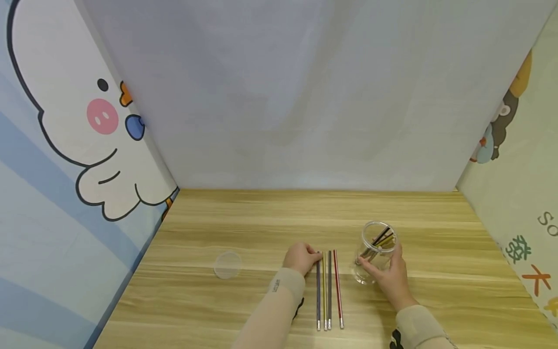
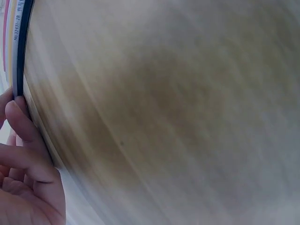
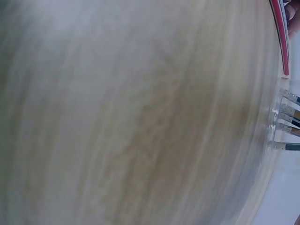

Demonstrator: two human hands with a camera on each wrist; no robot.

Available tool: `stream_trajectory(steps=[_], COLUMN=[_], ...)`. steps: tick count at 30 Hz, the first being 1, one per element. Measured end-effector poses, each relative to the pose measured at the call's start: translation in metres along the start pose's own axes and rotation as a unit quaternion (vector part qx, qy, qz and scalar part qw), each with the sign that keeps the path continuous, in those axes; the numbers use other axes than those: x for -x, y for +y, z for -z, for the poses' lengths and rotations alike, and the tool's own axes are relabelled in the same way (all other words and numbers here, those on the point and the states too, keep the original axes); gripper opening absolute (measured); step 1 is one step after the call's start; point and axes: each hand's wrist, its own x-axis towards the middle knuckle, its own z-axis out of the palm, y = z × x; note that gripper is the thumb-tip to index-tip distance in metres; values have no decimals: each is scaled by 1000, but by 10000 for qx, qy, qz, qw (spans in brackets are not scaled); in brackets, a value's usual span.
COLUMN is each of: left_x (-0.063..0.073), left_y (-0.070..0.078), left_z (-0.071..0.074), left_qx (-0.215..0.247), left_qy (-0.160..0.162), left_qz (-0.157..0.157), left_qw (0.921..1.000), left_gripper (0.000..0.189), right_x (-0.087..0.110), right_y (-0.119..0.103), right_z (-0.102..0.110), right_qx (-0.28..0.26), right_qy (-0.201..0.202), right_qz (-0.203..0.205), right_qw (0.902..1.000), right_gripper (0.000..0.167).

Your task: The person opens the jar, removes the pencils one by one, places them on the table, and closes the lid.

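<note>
- My left hand [image 1: 301, 259] has its fingertips at the far ends of four pencils [image 1: 329, 291] lying side by side on the table [image 1: 187, 310]; I can't tell whether they pinch one.
- A sideways nudge there could roll the row apart.
- My right hand [image 1: 392, 281] grips the clear jar [image 1: 380, 258], thumb and fingers round its wall.
- An uneven pull could tip it, spilling the pencils inside [image 1: 383, 237].
</note>
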Motion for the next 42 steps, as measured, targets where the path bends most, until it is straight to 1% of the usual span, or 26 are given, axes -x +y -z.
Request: stream_trajectory(steps=[3, 6, 11, 16, 18, 22, 26, 31, 36, 42], left_x=[0, 1, 1, -3, -4, -7, -10, -8, -3, 1], left_y=[0, 1, 0, -7, -8, -6, -2, 7, 19, 35], left_z=[1, 2, 1, -1, 0, 6, 14, 29, 40, 45], left_qx=[-140, -162, -55, 144, 180, 139, 203, 314, 529, 678], left_qy=[27, 38, 48, 20, 37, 117, 260, 463, 384, 278], left_qz=[12, 18, -34, -46, -66, -58, -94, -349, -581, -957], left_qw=[9999, 9999, 10000, 9999, 9998, 9998, 9994, 9978, 9962, 9927], left_gripper=[25, 25, 25, 27, 27, 30, 30, 27, 28, 30], right_x=[0, 0, 0, 3, 4, 3, 1, -1, -2, -1], right_y=[0, 1, 0, -2, -2, -1, 0, -1, 2, 2], right_z=[0, 0, 0, 1, 1, 0, -1, -1, -2, -1], right_qx=[7, 10, -1, -13, -33, -25, 21, 31, 105, 111], right_qy=[-4, 0, -30, -171, -177, -103, -47, -135, -107, -85], right_qz=[-5, -29, -44, -127, -131, -42, 48, 70, 49, -8], right_qw=[10000, 10000, 10000, 9998, 9998, 9999, 10000, 9999, 9999, 9999], right_gripper=[86, 87, 88, 90, 90, 88, 86, 89, 88, 87])
